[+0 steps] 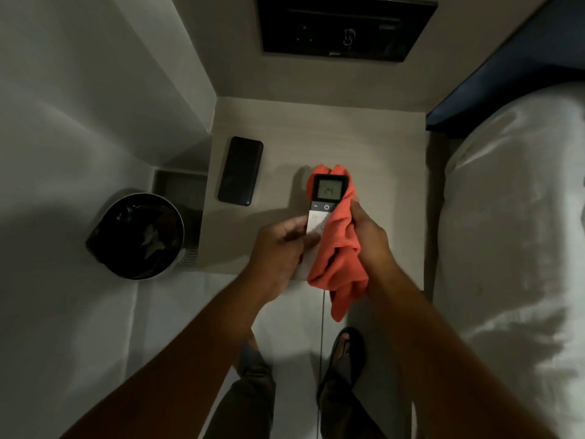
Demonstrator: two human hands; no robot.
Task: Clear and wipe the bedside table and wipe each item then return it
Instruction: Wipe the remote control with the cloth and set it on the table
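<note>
Above the pale bedside table (373,144) I hold a white remote control (326,198) with a lit display at its top. My left hand (278,245) grips the remote's lower half. My right hand (368,236) is closed on an orange cloth (340,248), which wraps the remote's right side and back and hangs down below my hands. A black phone (240,171) lies flat on the table's left part, apart from my hands.
A round bin with a black liner (136,236) stands on the floor left of the table. A bed with white linen (512,232) borders the table's right side. A dark wall panel (345,26) hangs above. My sandalled feet (345,353) are below.
</note>
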